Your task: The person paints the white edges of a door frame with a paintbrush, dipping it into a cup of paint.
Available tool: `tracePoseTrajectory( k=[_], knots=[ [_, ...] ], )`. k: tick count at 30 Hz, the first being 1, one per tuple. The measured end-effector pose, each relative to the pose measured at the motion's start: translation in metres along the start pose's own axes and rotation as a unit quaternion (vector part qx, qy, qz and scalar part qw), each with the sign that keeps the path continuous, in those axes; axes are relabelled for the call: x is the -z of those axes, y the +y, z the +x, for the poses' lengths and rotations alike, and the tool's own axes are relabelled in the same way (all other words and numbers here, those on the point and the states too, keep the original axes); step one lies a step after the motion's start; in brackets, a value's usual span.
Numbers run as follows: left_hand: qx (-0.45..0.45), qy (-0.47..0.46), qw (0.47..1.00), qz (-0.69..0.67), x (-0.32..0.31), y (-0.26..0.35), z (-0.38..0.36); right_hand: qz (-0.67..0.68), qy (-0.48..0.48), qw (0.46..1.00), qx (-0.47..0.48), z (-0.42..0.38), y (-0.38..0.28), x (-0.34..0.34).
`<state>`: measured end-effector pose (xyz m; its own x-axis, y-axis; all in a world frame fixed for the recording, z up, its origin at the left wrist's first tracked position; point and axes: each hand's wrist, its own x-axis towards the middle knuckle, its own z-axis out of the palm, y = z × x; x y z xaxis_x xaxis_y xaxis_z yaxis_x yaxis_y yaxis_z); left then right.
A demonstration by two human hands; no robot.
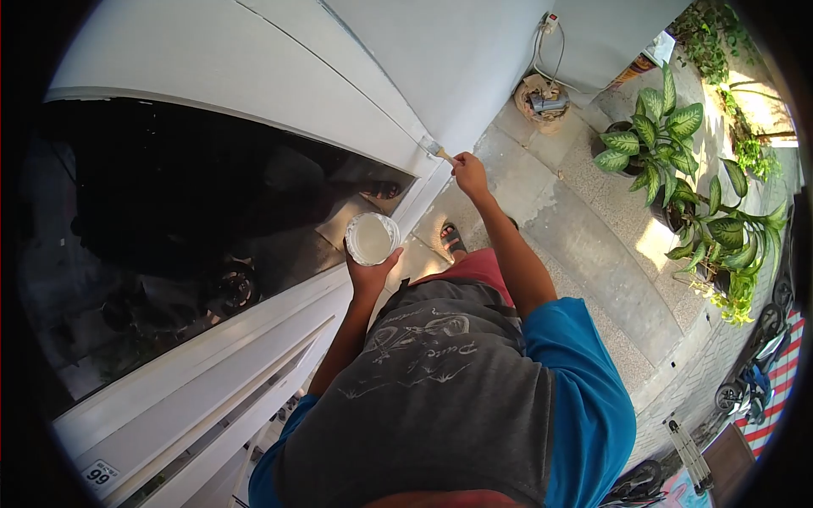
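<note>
Brush (440, 153) in right hand (469, 173), smeared round tub (351, 230) in left (371, 275)

Left hand (371, 275) partly hidden behind tub (395, 237), one foot (513, 223) mostly hidden by right arm (512, 245), smaller print on sticker (100, 472) too small to read, contents of container (523, 98) at far corner of floor (584, 262) unclear
</note>
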<state>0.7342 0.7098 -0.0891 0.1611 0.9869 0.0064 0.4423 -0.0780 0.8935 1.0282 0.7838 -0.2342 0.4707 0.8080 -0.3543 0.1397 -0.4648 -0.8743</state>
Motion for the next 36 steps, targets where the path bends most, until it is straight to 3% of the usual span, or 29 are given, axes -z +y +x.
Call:
tracePoseTrajectory(
  k=[2,5,7,10,13,15,16,18,19,25,27,30,34,36],
  knots=[
    [-0.004,-0.005,1.0,-0.001,0.001,0.002,0.002,-0.006,0.002,1.0,0.022,-0.027,-0.06,0.023],
    [-0.003,-0.011,1.0,0.001,0.003,0.001,0.006,0.1,0.014,0.99,0.102,-0.07,-0.144,0.061],
    [0.001,-0.016,1.0,0.003,0.003,0.002,0.008,0.278,-0.044,0.95,0.138,-0.083,-0.171,0.075],
    [-0.003,-0.02,1.0,-0.005,0.003,0.006,0.012,0.265,-0.037,0.95,0.162,-0.058,-0.149,0.057],
    [-0.001,-0.033,0.999,-0.015,0.005,0.002,0.015,0.215,-0.038,0.966,0.14,-0.019,-0.059,0.018],
    [-0.017,-0.039,0.999,-0.008,0.007,0.0,0.014,0.086,-0.003,0.992,0.091,-0.008,0.003,0.0],
    [-0.021,-0.038,0.999,-0.007,0.008,-0.003,0.015,0.088,-0.002,0.992,0.094,-0.009,0.008,-0.001],
    [-0.027,-0.038,0.999,-0.021,0.008,-0.01,0.014,-0.024,0.023,0.999,-0.013,-0.012,0.018,-0.006],
    [-0.028,-0.04,0.999,-0.016,0.009,-0.01,0.014,-0.045,0.052,0.997,0.024,-0.007,0.025,-0.013],
    [-0.027,-0.044,0.999,-0.005,0.01,-0.011,0.015,0.1,0.034,0.991,0.088,-0.088,-0.153,0.051],
    [-0.021,-0.05,0.998,-0.014,0.011,-0.005,0.016,0.289,-0.008,0.938,0.191,-0.106,-0.181,0.061],
    [-0.016,-0.052,0.998,-0.02,0.01,-0.005,0.016,0.279,-0.001,0.941,0.189,-0.083,-0.168,0.049],
    [-0.017,-0.054,0.998,-0.027,0.012,-0.008,0.016,0.254,-0.016,0.954,0.16,-0.024,-0.048,0.0],
    [-0.02,-0.05,0.998,-0.022,0.014,-0.009,0.014,0.08,0.048,0.992,0.09,-0.011,0.004,-0.015]
  ],
)
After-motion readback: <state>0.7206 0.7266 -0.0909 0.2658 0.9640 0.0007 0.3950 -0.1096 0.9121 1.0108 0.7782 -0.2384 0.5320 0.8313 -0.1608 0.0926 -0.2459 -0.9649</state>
